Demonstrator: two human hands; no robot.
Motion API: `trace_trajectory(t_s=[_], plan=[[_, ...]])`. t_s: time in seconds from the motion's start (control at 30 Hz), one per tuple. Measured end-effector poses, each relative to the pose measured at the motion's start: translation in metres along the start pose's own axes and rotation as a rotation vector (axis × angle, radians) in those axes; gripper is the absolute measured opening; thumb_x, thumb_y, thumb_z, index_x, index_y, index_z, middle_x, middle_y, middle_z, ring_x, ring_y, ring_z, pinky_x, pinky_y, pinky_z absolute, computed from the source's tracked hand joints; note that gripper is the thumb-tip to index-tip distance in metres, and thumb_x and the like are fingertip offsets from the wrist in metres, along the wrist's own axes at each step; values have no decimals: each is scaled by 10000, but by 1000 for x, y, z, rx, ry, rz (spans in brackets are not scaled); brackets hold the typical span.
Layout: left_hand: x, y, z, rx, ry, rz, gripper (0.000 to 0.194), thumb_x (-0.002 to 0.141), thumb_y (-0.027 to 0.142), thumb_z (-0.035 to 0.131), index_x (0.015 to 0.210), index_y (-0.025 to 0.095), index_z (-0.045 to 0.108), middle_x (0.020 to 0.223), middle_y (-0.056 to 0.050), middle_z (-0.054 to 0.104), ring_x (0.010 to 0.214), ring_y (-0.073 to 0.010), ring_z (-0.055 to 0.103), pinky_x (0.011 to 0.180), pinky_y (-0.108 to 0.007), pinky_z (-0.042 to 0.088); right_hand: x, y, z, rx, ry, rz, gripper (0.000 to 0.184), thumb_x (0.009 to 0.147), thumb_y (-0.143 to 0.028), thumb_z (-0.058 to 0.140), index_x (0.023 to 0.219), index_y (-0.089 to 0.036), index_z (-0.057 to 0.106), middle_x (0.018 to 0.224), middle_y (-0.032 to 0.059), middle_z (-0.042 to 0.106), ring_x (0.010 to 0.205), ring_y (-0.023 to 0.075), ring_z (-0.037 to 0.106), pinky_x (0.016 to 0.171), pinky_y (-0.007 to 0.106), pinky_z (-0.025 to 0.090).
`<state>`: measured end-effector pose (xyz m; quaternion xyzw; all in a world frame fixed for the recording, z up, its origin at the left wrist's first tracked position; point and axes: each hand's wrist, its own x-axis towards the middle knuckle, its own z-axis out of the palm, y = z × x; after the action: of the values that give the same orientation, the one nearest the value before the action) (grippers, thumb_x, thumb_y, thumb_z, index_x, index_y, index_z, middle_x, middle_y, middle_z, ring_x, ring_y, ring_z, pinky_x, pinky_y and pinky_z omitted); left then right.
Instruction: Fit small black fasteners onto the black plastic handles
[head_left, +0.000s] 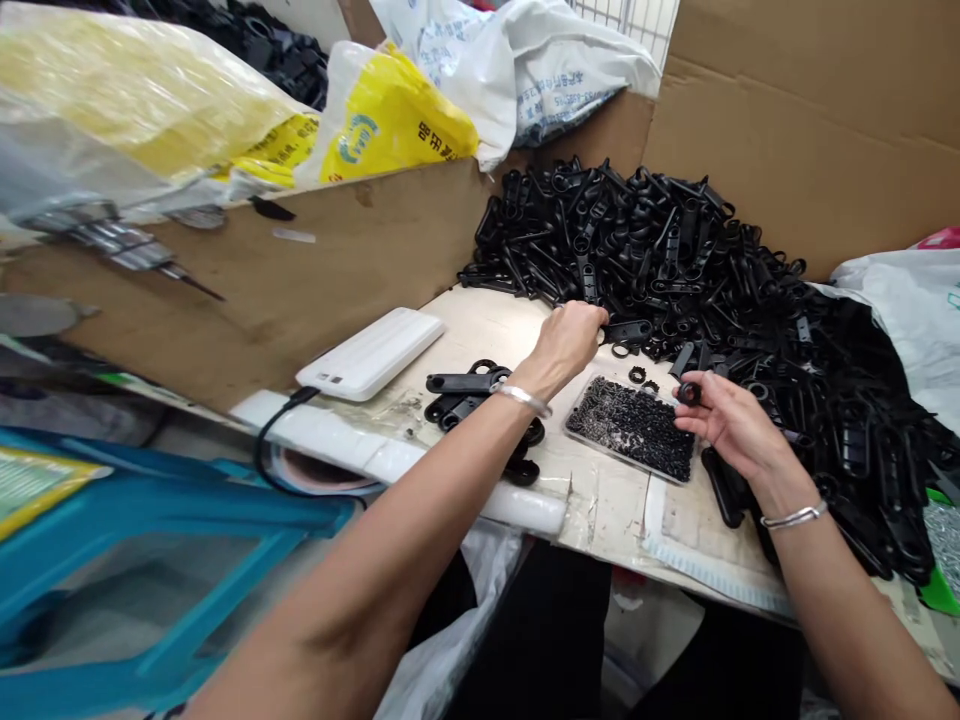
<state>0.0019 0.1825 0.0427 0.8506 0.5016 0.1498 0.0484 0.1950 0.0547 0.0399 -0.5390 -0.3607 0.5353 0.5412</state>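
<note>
My left hand point(568, 338) reaches to the near edge of a big pile of black plastic parts point(645, 225). Its fingers are curled together beside a flat black lever-like part point(628, 331), and what they grip, if anything, is hidden. Between finger and thumb, my right hand point(726, 412) holds a small black ring-shaped part point(688, 393) over the right edge of a clear shallow box point(646, 462). Tiny black and grey pieces point(626, 415) fill that box. Loose black rings point(637, 374) lie just behind it.
Several black lever parts point(461, 385) lie under my left forearm. Further left is a white power bank point(373, 352) with a black cable point(262, 450). Cardboard walls point(810, 120) bound the table, and a screwdriver-like tool point(142, 250) hangs at left. A blue stool point(187, 530) stands below.
</note>
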Motion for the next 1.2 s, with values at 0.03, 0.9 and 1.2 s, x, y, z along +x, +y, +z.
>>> trace_trajectory(t_s=[0.03,0.9,1.2], plan=[[-14,5,-4,-3,23,27,435,877,1,354,1134,156,669,964,-121,679,850,-203,654,708,-288,494,-5,5,5,-24,-17,-1,335,717,-433,771,923,-188,672,837,16,669,647,107,661,587,226,593],[-147,71,13,-2257,18,-607,154,803,123,662,949,122,612,1033,-113,719,977,-195,692,899,-310,540,-90,62,39,-1039,93,-958,328,927,-119,465,1195,-230,619,1072,98,668,996,203,643,866,361,557],[-154,82,29,-2123,-97,-475,314,675,112,739,972,148,645,1098,-98,676,913,-195,668,674,-246,508,-93,41,15,-697,100,-487,277,866,-286,588,1140,-246,575,1379,110,541,1168,238,587,733,296,586]])
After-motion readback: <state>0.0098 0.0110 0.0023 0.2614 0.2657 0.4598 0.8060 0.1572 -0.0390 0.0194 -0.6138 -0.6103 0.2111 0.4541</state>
